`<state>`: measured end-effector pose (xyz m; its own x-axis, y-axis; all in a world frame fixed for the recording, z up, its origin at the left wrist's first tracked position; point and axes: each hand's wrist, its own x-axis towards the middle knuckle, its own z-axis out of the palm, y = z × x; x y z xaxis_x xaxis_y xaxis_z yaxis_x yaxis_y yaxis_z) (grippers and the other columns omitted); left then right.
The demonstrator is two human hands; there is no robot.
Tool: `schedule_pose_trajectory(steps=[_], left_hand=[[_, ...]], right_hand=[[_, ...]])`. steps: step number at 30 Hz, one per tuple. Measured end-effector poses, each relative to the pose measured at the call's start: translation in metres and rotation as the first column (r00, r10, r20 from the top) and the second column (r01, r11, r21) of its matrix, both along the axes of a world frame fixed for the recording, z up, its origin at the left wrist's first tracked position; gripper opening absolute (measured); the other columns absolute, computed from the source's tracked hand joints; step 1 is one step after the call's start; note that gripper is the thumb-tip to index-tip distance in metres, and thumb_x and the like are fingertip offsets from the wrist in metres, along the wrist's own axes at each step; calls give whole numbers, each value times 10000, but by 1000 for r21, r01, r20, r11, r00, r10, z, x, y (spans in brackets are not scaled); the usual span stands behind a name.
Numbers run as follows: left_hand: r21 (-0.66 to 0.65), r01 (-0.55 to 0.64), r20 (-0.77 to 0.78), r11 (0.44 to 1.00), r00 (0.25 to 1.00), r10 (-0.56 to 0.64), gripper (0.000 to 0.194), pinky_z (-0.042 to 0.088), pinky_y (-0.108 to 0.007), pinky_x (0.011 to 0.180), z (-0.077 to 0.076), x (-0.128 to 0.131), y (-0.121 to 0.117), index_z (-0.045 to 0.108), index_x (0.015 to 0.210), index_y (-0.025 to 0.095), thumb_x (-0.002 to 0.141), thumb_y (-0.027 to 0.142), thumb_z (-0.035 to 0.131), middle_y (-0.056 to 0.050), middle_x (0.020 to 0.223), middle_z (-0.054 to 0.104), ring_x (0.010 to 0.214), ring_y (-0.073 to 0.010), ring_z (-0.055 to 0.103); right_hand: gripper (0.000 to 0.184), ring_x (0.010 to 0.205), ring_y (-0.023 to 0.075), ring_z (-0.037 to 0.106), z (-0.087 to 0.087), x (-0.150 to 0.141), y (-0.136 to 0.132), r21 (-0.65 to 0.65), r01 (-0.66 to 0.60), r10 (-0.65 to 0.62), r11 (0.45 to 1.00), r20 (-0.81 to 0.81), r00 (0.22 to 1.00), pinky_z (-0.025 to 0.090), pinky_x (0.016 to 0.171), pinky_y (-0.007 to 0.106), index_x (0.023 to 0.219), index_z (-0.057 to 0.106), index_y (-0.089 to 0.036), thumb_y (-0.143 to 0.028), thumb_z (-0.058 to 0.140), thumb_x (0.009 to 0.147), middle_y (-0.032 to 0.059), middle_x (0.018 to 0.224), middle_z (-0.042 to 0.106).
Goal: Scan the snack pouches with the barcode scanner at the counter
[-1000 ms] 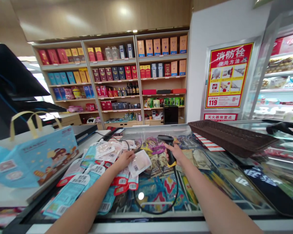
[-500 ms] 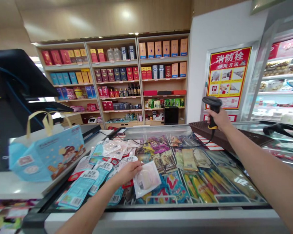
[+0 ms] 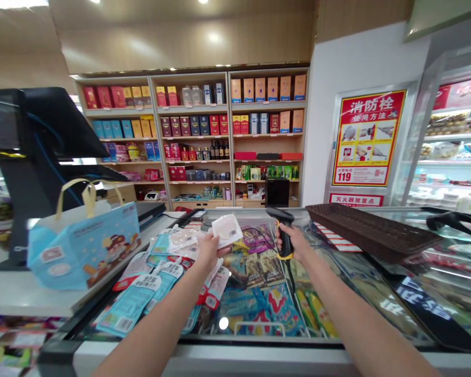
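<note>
Pinched in my left hand (image 3: 209,253) is a small white square packet (image 3: 227,230), raised above the glass-topped freezer (image 3: 255,317). My right hand (image 3: 292,242) is wrapped round the grip of a black and yellow barcode scanner (image 3: 286,235), whose head points left toward the packet. Left of and below my left hand lies a pile of blue and red spouted pouches (image 3: 135,302) on the glass. Several clear and white packets (image 3: 182,240) rest on top of that pile. The scanner's cable runs down over the glass.
A blue gift bag (image 3: 86,243) stands on the white counter at left, by a black checkout monitor (image 3: 51,125). A brown woven tray (image 3: 369,230) sits on the freezer's right side. Behind are shelves of boxes (image 3: 198,125) and a red fire-hydrant poster (image 3: 369,139).
My left hand has carried the white packet up and back toward the pile. My right hand has brought the scanner down and left, close to the packet.
</note>
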<state>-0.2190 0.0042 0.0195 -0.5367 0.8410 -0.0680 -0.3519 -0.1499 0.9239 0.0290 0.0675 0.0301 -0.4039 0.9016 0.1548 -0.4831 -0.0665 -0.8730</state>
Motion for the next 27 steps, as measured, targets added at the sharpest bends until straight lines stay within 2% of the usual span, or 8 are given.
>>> schedule_pose_trajectory(steps=[3,5,9,13,17,20,24,27], left_hand=[[40,-57,106,998,993,53,233,563,-270,570,0,14,28,529,866,161,731,-26,498,-26,787,630,658,-145,644],[83,-61,173,995,984,46,269,577,-278,592,-6,18,41,533,880,161,716,-49,496,-18,796,636,668,-137,648],[124,8,234,992,972,-37,247,576,-254,557,-22,21,54,540,876,160,719,-32,545,-15,769,646,635,-126,648],[102,28,157,994,987,-44,206,564,-243,532,-29,23,59,573,881,151,737,3,570,-33,788,660,626,-136,654],[111,-140,-3,984,990,141,169,568,-249,556,-32,22,61,551,901,177,778,61,560,-4,800,646,642,-122,645],[148,-174,-84,974,979,188,176,569,-250,558,-35,19,60,556,957,193,800,112,549,11,789,637,626,-113,634],[167,-172,-73,971,980,186,215,573,-274,578,-38,13,59,586,1012,184,802,152,550,-1,808,643,630,-125,640],[118,-210,-23,970,976,214,218,561,-253,576,-38,8,60,596,1026,180,813,173,549,8,781,628,620,-112,625]], right_hand=[[354,387,72,474,-8,-30,-3,-60,-115,111,992,-54,992,410,378,203,835,571,-189,-397,769,628,-61,542,570],[365,379,70,469,-15,-42,-6,-84,-177,179,981,21,984,415,382,202,732,552,-178,-447,771,620,-56,497,549],[443,355,66,451,-29,-44,-11,-94,-117,126,989,101,987,405,354,197,677,526,-177,-511,794,566,-55,476,543],[438,359,76,468,-31,-35,-19,-82,-110,120,990,128,985,423,353,203,733,538,-183,-531,772,608,-53,484,558],[391,339,78,464,-32,-38,-29,-11,-15,17,1000,214,977,426,347,200,704,527,-181,-496,752,647,-62,441,529],[375,325,77,452,-36,-46,-39,-10,-23,25,1000,287,958,419,338,197,684,521,-182,-496,725,666,-59,416,521],[365,318,81,448,-41,-57,-51,-16,-44,47,999,320,946,411,319,200,712,517,-192,-466,742,623,-70,430,522],[347,322,78,450,-46,-61,-55,24,-35,25,999,342,939,413,321,197,724,500,-198,-432,737,627,-78,445,519]])
